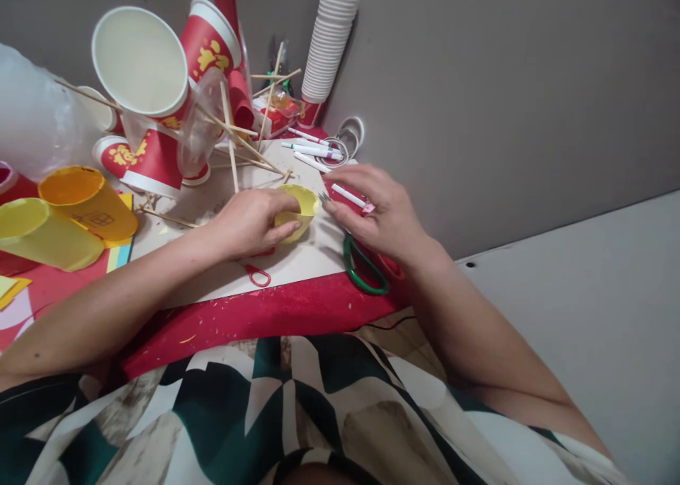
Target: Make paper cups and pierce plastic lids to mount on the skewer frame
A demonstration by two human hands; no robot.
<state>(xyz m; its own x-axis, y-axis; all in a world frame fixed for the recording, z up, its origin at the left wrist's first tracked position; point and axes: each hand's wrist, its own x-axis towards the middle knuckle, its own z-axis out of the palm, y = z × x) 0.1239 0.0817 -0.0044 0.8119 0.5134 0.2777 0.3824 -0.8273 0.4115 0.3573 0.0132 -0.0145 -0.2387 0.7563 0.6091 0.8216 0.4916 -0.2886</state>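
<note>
A yellow paper cup shape [306,200] lies tilted over the white board, its open mouth upward. My left hand [253,219] is closed on its left side, thumb in front and fingers at the rim. Just right of it, my right hand [380,212] pinches a small grey pointed thing [324,197], too small to name, close to the cup's rim. Under my right hand are green-handled scissors [365,269], their blades hidden. A red loop handle [258,276] shows below my left hand, the rest covered.
Red-and-white paper cups [159,152] with wooden sticks [234,134] stand behind left. A tall cup stack [330,42] leans near the wall. Markers [313,149] and tape rolls [350,138] lie at the back. Orange [90,202] and yellow [50,234] paper cylinders lie left.
</note>
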